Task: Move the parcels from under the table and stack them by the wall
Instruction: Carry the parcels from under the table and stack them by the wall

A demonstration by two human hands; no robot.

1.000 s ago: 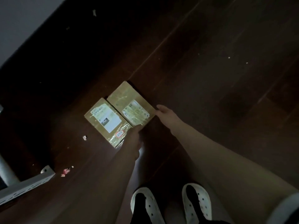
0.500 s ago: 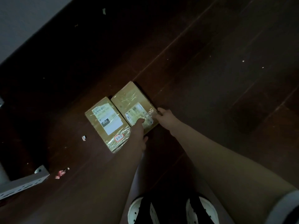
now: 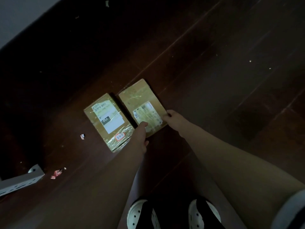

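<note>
Two brown cardboard parcels lie side by side on the dark wooden floor. The left parcel (image 3: pixel 108 120) carries a white label and a small red-edged sticker near its front corner. The right parcel (image 3: pixel 142 103) bears a printed shipping label. My left hand (image 3: pixel 140 134) grips the near left edge of the right parcel, thumb on top of its label. My right hand (image 3: pixel 173 119) grips its right edge with curled fingers. Nothing holds the left parcel.
A grey wall (image 3: pixel 19 17) runs along the top left. A white metal table foot (image 3: pixel 21 180) sits at the lower left, with red paper scraps (image 3: pixel 57 174) near it. A small scrap (image 3: pixel 82 136) lies left of the parcels. My white shoes (image 3: pixel 140 214) stand below.
My left hand slid from the near edges of the parcels onto the right parcel's label side. My right hand closed on its right edge. The view shifted slightly.
</note>
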